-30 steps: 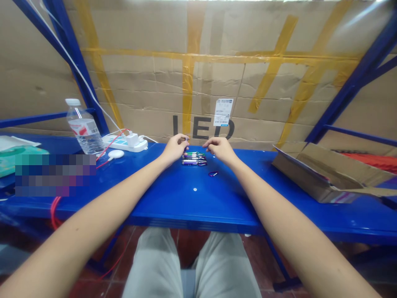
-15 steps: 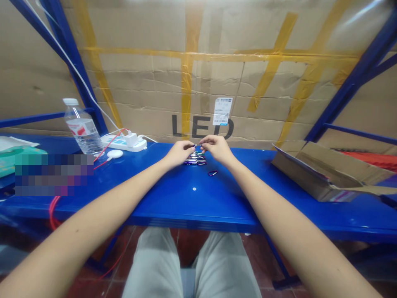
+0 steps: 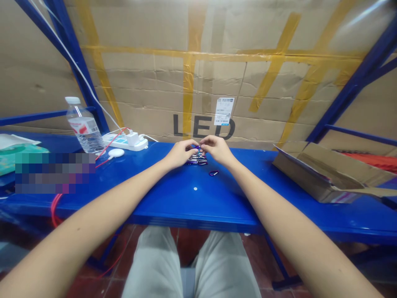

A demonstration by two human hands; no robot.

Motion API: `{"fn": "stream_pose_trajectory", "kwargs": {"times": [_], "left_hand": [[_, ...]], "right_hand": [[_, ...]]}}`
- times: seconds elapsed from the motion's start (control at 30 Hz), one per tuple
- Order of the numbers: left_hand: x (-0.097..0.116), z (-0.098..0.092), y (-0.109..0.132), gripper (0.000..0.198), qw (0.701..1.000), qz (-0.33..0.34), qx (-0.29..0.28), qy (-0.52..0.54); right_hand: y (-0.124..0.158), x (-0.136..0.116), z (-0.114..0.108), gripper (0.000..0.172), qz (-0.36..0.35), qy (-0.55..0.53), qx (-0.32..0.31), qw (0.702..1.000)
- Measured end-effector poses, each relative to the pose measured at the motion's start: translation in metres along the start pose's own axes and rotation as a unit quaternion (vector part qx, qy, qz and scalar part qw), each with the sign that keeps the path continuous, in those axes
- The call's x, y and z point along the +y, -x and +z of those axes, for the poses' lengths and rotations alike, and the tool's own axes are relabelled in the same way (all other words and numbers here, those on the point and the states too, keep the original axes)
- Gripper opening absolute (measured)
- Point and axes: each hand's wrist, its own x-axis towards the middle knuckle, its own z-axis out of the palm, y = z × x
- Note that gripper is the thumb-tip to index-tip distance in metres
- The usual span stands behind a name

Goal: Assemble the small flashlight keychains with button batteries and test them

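My left hand (image 3: 181, 153) and my right hand (image 3: 217, 149) meet above the middle of the blue table, fingertips almost touching. Between their pinched fingers is a small purple carabiner (image 3: 197, 147), partly hidden by the fingers. Just below the hands, several small carabiners (image 3: 197, 159) lie side by side in a row, the left hand covering some of them. One single purple carabiner (image 3: 214, 173) rests apart, nearer to me and slightly to the right.
An open cardboard box (image 3: 316, 178) stands on the right of the blue table (image 3: 173, 203). To the left are a water bottle (image 3: 85, 128), a white power strip (image 3: 125, 141), a round white object (image 3: 115, 153) and a red cable (image 3: 55, 209). Taped cardboard (image 3: 139, 87) rises behind.
My fingertips have come closer together around the small purple carabiner. The loose carabiner and the row stay where they were on the table; the view has shifted slightly.
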Motion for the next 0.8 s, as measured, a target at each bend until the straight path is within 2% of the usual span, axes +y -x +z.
{"fn": "stream_pose_trajectory", "kwargs": {"times": [0.1, 0.13, 0.27, 0.37, 0.5, 0.63, 0.8], "left_hand": [[0.004, -0.004, 0.002, 0.018, 0.999, 0.024, 0.000, -0.033], [0.005, -0.005, 0.002, 0.017, 0.998, 0.035, 0.000, -0.046], [0.009, -0.005, 0.002, 0.017, 0.995, 0.048, -0.009, -0.092], [0.010, -0.003, 0.001, 0.022, 0.992, 0.038, -0.020, -0.116], [0.010, -0.003, 0.000, 0.030, 0.989, 0.036, -0.034, -0.142], [0.010, -0.004, 0.001, 0.019, 0.985, 0.049, -0.044, -0.160], [0.011, -0.003, 0.005, 0.013, 0.987, 0.080, -0.041, -0.135]], "right_hand": [[0.002, -0.002, -0.004, 0.003, 0.015, 0.052, -0.028, 0.998], [0.003, -0.003, -0.006, 0.007, 0.008, 0.090, -0.045, 0.995], [0.008, -0.011, -0.013, 0.022, -0.079, 0.262, -0.104, 0.956], [0.010, -0.016, -0.015, 0.025, -0.107, 0.329, -0.118, 0.931], [0.011, -0.018, -0.015, 0.026, -0.109, 0.330, -0.130, 0.929], [0.013, -0.018, -0.015, 0.027, -0.087, 0.287, -0.148, 0.942], [0.014, -0.015, -0.014, 0.026, -0.015, 0.223, -0.169, 0.960]]}}
